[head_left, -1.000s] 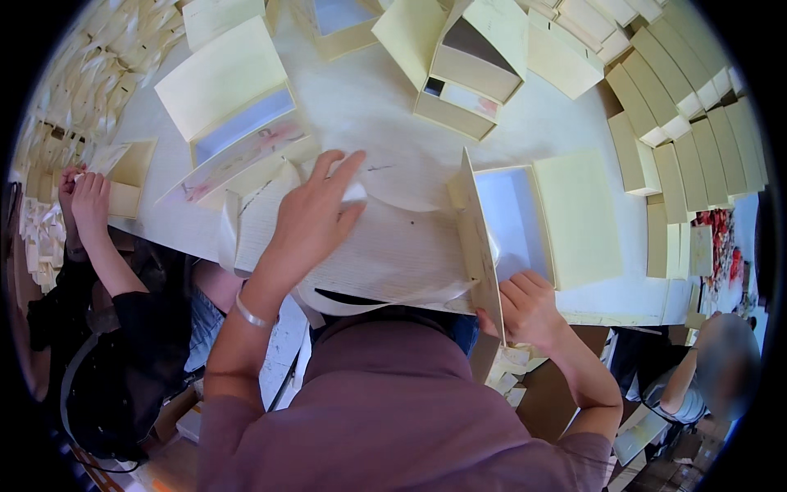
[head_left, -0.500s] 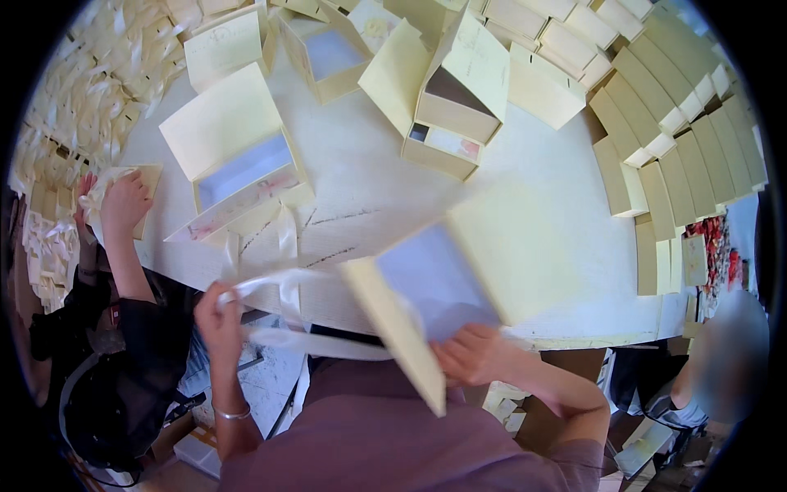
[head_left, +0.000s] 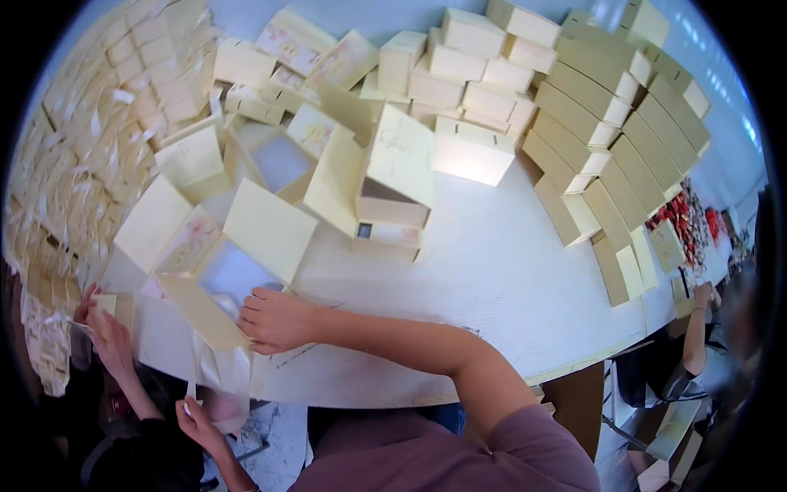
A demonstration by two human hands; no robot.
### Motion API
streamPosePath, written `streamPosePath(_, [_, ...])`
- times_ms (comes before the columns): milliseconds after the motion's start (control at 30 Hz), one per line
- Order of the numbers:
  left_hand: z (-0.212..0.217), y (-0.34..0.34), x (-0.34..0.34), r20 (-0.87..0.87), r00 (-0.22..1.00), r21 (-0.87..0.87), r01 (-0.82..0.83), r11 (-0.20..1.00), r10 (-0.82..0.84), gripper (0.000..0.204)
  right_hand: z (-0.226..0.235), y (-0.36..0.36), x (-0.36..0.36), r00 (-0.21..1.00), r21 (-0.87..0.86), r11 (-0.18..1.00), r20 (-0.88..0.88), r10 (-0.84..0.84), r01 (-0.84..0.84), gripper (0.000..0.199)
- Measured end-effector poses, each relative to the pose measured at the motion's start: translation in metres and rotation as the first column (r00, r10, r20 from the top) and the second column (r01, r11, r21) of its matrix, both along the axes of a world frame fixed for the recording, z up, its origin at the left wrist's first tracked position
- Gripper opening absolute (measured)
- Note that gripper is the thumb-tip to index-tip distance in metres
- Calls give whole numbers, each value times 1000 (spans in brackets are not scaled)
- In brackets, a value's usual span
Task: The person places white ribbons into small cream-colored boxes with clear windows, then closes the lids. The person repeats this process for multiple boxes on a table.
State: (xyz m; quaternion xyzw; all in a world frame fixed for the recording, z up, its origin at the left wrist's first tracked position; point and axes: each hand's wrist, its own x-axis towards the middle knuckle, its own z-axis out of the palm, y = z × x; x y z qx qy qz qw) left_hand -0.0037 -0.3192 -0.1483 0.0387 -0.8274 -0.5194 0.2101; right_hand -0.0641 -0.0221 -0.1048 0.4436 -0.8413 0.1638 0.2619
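Right hand (head_left: 275, 318) closed on the open box (head_left: 236, 271), fingers curled over the 5 o'clock end of its flap (head_left: 201, 310); thumb side hidden, so exact grip can't be read. Left hand (head_left: 197, 422) sits at 7 o'clock, just off the desk (head_left: 492, 262) edge, fingers narrow in a pinch; looks like the end of the white ribbon (head_left: 225, 369), though that spot is small and soft.

Open box is on the desk left of centre, about 9 o'clock. Lid (head_left: 270, 230) stands open toward 1 o'clock, flap folded out toward 7, pale bluish interior showing. Ribbon drops from the flap side over the desk edge, slack and see-through in places.

Around it: second box (head_left: 152, 223), lid up, just beside at 10 o'clock, with a floral panel (head_left: 190, 239) between the two. Two-box stack (head_left: 393, 176) at 12, top one with its lid ajar. Cream box pile (head_left: 484, 66) at 1 o'clock, long rows (head_left: 582, 90) at 2. Ribboned pile (head_left: 82, 180) fills 10 o'clock. Red heap (head_left: 684, 225) out at 3.

Co-worker's hands (head_left: 111, 336) at 8 o'clock on a small cream piece, well apart from the open box. Another person's arm (head_left: 695, 340) at 4 o'clock, details blurred
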Motion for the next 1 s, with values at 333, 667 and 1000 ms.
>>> streamPosePath(333, [64,80,29,-483,813,-576,-14,818,-326,49,86,184,43,896,-34,920,-214,-389,391,36])
streamPosePath(667, [10,193,30,-189,538,-403,721,564,-822,13,182,408,-56,227,-15,302,-625,-747,953,75])
streamPosePath(1000, [19,192,25,-150,618,-343,700,627,-772,11,204,410,-61,284,6,333,-540,-792,943,73])
